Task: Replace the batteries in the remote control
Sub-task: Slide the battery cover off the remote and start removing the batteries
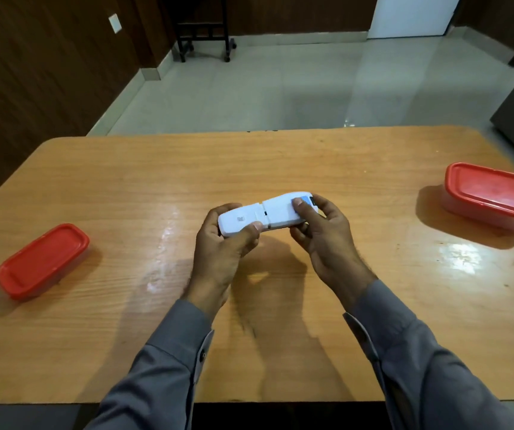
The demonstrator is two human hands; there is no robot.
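A white remote control is held back side up above the middle of the wooden table. My left hand grips its left end, thumb lying on the battery cover. My right hand grips the right end, thumb pressing on the back near a blue label. A thin seam shows between the cover and the body. No batteries are visible.
A red-lidded plastic container sits at the table's left. A second red-lidded container sits at the far right edge. Beyond the table are a tiled floor and a dark wheeled stand.
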